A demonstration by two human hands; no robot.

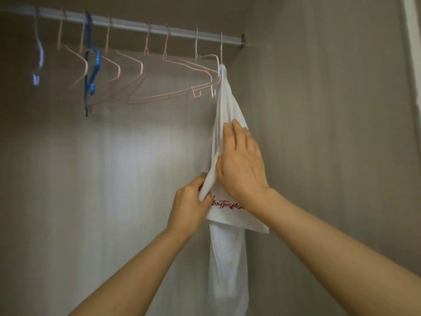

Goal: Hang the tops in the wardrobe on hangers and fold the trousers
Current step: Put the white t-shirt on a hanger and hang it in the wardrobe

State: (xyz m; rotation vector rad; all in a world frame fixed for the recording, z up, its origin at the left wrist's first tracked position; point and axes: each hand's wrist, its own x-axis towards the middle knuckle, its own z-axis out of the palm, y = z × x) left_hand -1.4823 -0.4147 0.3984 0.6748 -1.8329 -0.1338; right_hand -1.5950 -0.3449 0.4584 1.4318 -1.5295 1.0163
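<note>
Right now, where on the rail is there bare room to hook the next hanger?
The widest bare stretch of rail lies between the pink hook just right of the blue hanger and the next pink hook. The right end is crowded: hooks close together, then the white top by the side wall.

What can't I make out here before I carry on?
Head view: red script print on the hanging white fabric top, its end covered by the right hand.
Head view: top's lower hem, cut off by the bottom edge.
Head view: fingertips of the left hand, behind a fold of the top.
</note>
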